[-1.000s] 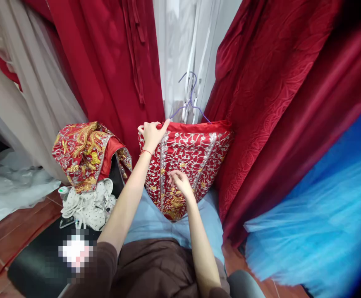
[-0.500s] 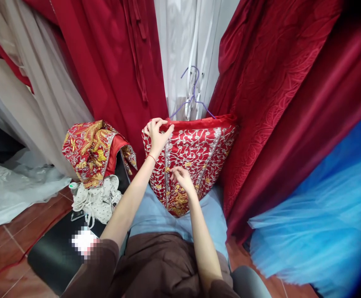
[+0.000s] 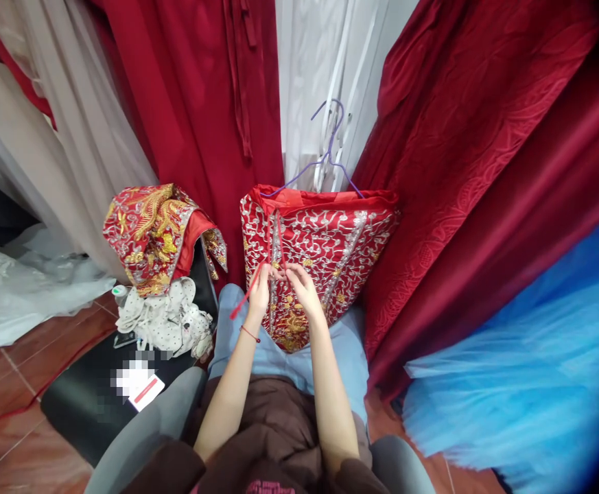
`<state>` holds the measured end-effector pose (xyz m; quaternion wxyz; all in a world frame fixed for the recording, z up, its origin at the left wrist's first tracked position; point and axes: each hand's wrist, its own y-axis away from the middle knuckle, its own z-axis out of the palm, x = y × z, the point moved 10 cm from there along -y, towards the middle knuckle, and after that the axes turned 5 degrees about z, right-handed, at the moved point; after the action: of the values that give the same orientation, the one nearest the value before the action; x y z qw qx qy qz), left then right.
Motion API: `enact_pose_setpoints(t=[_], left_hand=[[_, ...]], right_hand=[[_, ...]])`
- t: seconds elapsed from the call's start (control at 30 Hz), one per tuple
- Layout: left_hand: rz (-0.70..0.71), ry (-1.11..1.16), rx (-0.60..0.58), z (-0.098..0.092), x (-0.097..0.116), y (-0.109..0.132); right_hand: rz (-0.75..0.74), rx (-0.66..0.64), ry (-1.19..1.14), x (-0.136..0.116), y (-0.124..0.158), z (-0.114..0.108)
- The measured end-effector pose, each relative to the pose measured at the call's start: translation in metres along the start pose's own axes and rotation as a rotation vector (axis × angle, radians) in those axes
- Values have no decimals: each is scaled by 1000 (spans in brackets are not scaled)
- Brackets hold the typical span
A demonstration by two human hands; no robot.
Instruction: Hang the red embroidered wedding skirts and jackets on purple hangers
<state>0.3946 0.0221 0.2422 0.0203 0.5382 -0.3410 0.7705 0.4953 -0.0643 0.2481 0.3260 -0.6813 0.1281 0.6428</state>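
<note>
A red embroidered skirt (image 3: 324,240) with silver and gold stitching lies across my knees. A purple hanger (image 3: 329,154) sticks up out of its red-lined top edge. From that edge hangs a thin red ribbon (image 3: 241,305), and its loose end trails past my left hand. My left hand (image 3: 261,285) is closed on the ribbon in front of the embroidery. Close beside it, my right hand (image 3: 302,285) pinches another part of the ribbon. The fingertips of both hands nearly meet, and the exact crossing of the ribbon between them is too small to make out.
To the left a black chair (image 3: 77,394) bears a folded red-and-gold garment (image 3: 160,233), a white dotted cloth (image 3: 168,319) and a white card (image 3: 146,392). Long red dresses (image 3: 196,89) hang ahead, and blue tulle (image 3: 484,384) spreads at right.
My left hand has come down from the skirt's top edge and now holds the red ribbon. My right hand has closed on the ribbon beside it.
</note>
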Motion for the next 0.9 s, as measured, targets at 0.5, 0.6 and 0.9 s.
enact_pose_setpoints(t=[0.5, 0.6, 0.9], left_hand=[[-354, 389, 17, 15, -35, 15], [-426, 464, -11, 20, -37, 19], [-445, 308, 33, 0, -47, 15]], right_hand=[[7, 117, -130, 1, 3, 5], [30, 54, -284, -1, 2, 9], [-17, 29, -195, -14, 8, 5]])
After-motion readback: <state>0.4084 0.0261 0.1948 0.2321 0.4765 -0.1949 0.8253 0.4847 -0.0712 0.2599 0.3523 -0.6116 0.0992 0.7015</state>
